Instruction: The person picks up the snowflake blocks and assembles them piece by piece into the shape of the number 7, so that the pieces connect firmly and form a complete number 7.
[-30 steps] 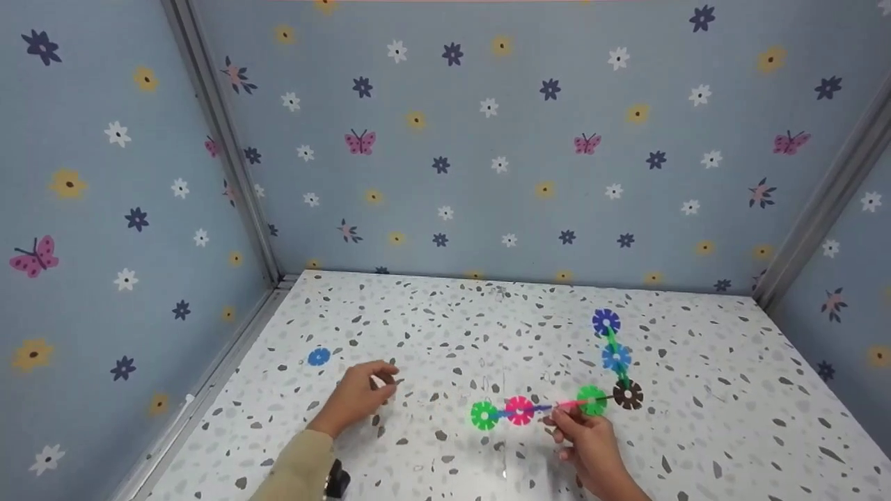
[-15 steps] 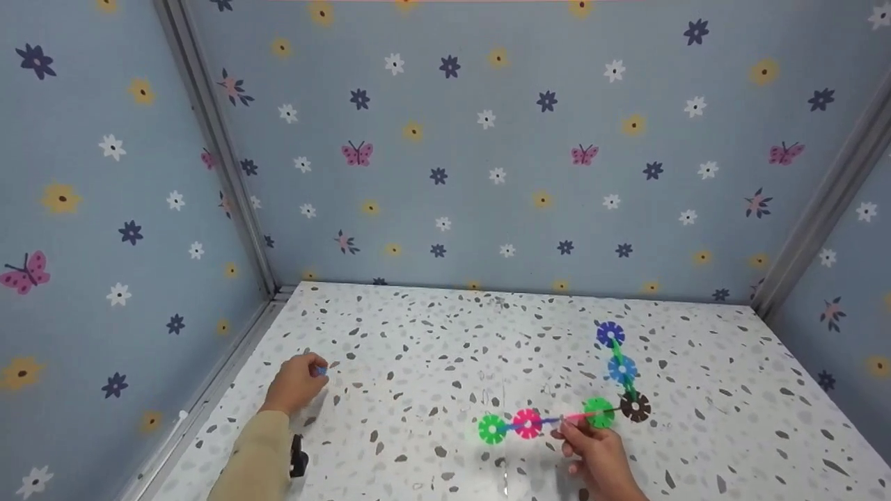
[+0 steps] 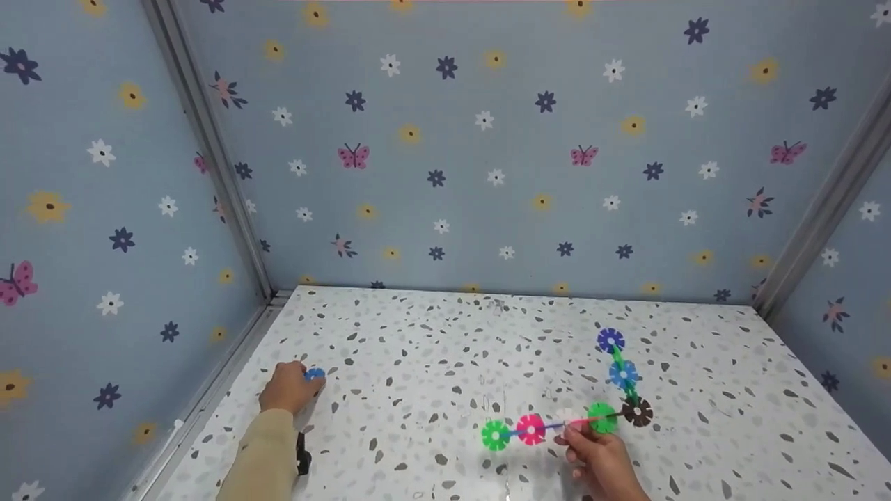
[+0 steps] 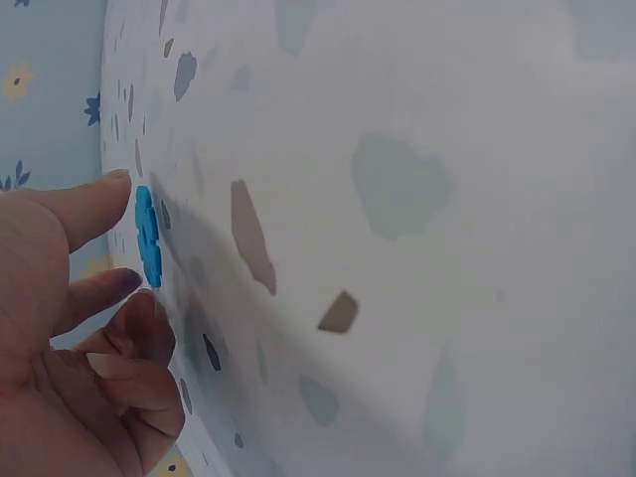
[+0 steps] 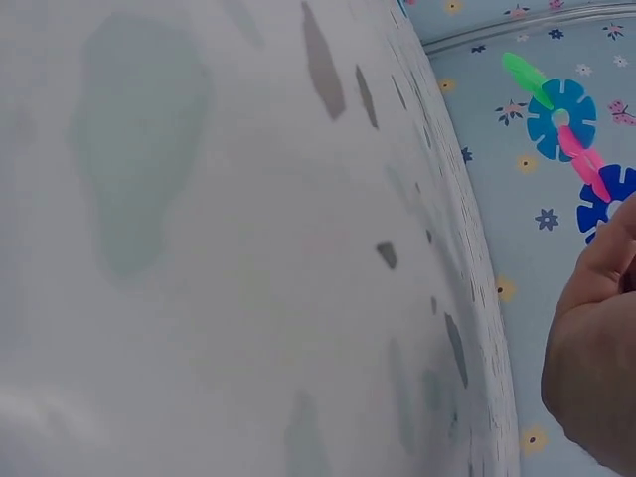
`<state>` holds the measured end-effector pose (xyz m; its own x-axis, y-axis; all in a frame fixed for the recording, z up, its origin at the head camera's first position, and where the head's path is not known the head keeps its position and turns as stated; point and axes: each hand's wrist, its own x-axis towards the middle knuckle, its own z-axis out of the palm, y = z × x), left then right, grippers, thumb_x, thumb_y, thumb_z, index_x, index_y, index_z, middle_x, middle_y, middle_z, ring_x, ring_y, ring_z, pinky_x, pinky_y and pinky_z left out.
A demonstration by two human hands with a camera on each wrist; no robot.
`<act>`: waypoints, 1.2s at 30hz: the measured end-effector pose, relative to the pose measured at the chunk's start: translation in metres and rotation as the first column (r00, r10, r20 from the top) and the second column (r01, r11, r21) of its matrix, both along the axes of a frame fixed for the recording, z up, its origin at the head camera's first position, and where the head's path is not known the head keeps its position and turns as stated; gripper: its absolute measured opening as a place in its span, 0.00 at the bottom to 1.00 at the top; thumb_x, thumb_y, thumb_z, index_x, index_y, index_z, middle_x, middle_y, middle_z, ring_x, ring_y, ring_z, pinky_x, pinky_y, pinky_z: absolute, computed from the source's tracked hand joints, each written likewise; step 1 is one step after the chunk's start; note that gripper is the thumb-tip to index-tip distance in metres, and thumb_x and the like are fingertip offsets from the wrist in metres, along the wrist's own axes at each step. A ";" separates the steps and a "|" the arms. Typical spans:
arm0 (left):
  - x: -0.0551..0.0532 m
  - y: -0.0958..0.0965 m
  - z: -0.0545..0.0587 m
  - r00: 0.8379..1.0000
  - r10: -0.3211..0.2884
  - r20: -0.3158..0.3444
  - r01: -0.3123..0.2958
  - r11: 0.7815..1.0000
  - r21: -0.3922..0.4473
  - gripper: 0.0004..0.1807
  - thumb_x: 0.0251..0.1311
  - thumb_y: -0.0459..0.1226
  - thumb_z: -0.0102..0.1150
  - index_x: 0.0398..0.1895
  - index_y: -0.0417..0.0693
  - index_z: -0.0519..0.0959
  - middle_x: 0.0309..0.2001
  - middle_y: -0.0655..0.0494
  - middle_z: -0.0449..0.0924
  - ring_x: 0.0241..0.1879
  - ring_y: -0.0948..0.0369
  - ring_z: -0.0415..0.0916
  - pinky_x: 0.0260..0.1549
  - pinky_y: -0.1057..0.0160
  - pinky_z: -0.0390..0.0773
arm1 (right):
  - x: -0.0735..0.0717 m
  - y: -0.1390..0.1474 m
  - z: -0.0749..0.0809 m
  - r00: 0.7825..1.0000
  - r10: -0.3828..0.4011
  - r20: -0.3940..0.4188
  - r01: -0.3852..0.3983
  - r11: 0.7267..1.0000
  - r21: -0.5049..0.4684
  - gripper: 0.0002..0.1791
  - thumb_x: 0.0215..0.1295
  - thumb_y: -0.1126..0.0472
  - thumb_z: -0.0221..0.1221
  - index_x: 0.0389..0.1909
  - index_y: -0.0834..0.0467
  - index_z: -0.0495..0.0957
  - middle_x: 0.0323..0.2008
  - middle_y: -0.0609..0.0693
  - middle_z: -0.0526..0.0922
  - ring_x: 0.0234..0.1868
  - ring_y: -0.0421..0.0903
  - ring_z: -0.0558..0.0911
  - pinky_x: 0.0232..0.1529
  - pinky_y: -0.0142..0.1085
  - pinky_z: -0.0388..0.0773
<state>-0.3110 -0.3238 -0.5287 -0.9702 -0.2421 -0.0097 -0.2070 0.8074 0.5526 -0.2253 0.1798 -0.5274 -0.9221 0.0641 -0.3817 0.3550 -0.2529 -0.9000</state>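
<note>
A loose blue snowflake disc (image 3: 315, 374) lies at the table's left, between the thumb and index finger of my left hand (image 3: 285, 388). In the left wrist view the thumb and a fingertip stand apart at opposite edges of the blue disc (image 4: 148, 237), the other fingers curled in. My right hand (image 3: 602, 456) pinches a bent chain of interlocked plastic snowflake discs near a pale disc (image 3: 567, 416). Leftward the chain runs to a pink disc (image 3: 531, 430) and a green disc (image 3: 495, 435). Rightward it reaches a brown disc (image 3: 637, 412), then turns back to a dark blue disc (image 3: 611, 341).
The white speckled table (image 3: 418, 362) is boxed in by a blue flowered back wall (image 3: 487, 209) and side walls. Metal posts (image 3: 209, 153) stand at the corners.
My left hand has moved left to the loose blue disc, first covering most of it, now with the disc showing between its fingers. The right hand keeps its hold on the chain.
</note>
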 end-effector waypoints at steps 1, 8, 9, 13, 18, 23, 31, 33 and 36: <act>0.000 -0.001 -0.001 1.000 -0.001 0.001 0.001 1.000 0.001 0.26 0.63 0.42 0.61 0.52 0.24 0.73 0.49 0.29 0.72 0.48 0.35 0.76 0.46 0.36 0.74 | 0.000 0.000 0.000 1.000 0.001 0.000 -0.001 1.000 -0.002 0.03 0.69 0.64 0.60 0.36 0.61 0.78 0.34 0.56 0.86 0.25 0.42 0.74 0.21 0.30 0.73; 0.006 -0.004 0.000 1.000 0.016 -0.003 -0.016 0.999 0.045 0.24 0.59 0.39 0.66 0.49 0.27 0.71 0.46 0.32 0.73 0.45 0.38 0.75 0.45 0.38 0.73 | 0.001 -0.002 -0.002 1.000 0.026 0.014 -0.026 0.999 -0.022 0.05 0.68 0.63 0.61 0.36 0.61 0.78 0.36 0.56 0.86 0.25 0.41 0.74 0.22 0.30 0.74; 0.006 -0.003 0.000 1.000 0.009 -0.009 -0.009 0.998 0.054 0.24 0.58 0.38 0.67 0.49 0.29 0.71 0.45 0.33 0.74 0.44 0.40 0.76 0.45 0.39 0.73 | 0.001 -0.002 -0.002 1.000 0.024 0.019 -0.024 1.000 -0.020 0.05 0.68 0.63 0.61 0.36 0.61 0.78 0.36 0.56 0.86 0.25 0.41 0.74 0.22 0.30 0.74; 0.007 0.003 0.000 0.998 -0.016 -0.063 0.022 0.995 0.094 0.22 0.57 0.33 0.66 0.51 0.35 0.70 0.39 0.41 0.78 0.37 0.48 0.76 0.40 0.43 0.74 | 0.000 -0.004 -0.002 0.999 0.016 0.033 -0.016 1.000 -0.018 0.06 0.68 0.62 0.61 0.38 0.61 0.77 0.37 0.57 0.86 0.26 0.41 0.74 0.22 0.30 0.73; 0.007 0.019 -0.002 0.991 -0.040 -0.128 0.059 0.988 0.145 0.18 0.59 0.32 0.65 0.52 0.39 0.74 0.33 0.50 0.77 0.30 0.55 0.75 0.37 0.47 0.73 | -0.004 -0.009 0.000 1.000 0.011 0.029 -0.010 1.000 -0.017 0.07 0.68 0.63 0.62 0.41 0.62 0.77 0.36 0.57 0.85 0.25 0.42 0.74 0.21 0.31 0.72; 0.008 0.042 -0.005 0.990 -0.074 -0.116 0.097 0.975 0.200 0.12 0.63 0.34 0.63 0.48 0.43 0.77 0.33 0.53 0.77 0.31 0.57 0.74 0.33 0.55 0.73 | -0.004 -0.010 0.001 1.000 0.006 0.026 -0.005 1.000 -0.009 0.09 0.67 0.63 0.63 0.43 0.62 0.76 0.35 0.56 0.85 0.24 0.43 0.76 0.21 0.31 0.73; 0.012 0.078 -0.006 0.966 -0.164 -0.202 0.219 0.931 0.291 0.08 0.60 0.32 0.65 0.40 0.45 0.77 0.32 0.54 0.76 0.31 0.58 0.71 0.33 0.58 0.72 | -0.003 -0.008 0.002 1.000 0.008 0.027 -0.008 1.000 -0.014 0.13 0.67 0.59 0.64 0.45 0.63 0.77 0.40 0.57 0.85 0.27 0.44 0.78 0.24 0.32 0.75; 0.015 0.087 -0.004 0.957 -0.185 -0.225 0.251 0.916 0.314 0.07 0.59 0.31 0.65 0.39 0.46 0.77 0.31 0.54 0.75 0.29 0.58 0.70 0.29 0.60 0.72 | -0.004 -0.007 0.003 1.000 0.005 0.013 -0.005 1.000 -0.007 0.13 0.66 0.59 0.64 0.44 0.63 0.77 0.39 0.56 0.85 0.27 0.44 0.78 0.24 0.32 0.74; 0.019 0.102 -0.002 0.935 -0.237 -0.262 0.319 0.887 0.335 0.07 0.59 0.30 0.65 0.38 0.46 0.78 0.31 0.55 0.76 0.29 0.58 0.70 0.27 0.63 0.72 | -0.005 -0.006 0.004 1.000 -0.006 0.003 0.006 1.000 0.005 0.11 0.67 0.59 0.64 0.42 0.63 0.78 0.37 0.54 0.85 0.28 0.45 0.78 0.24 0.32 0.74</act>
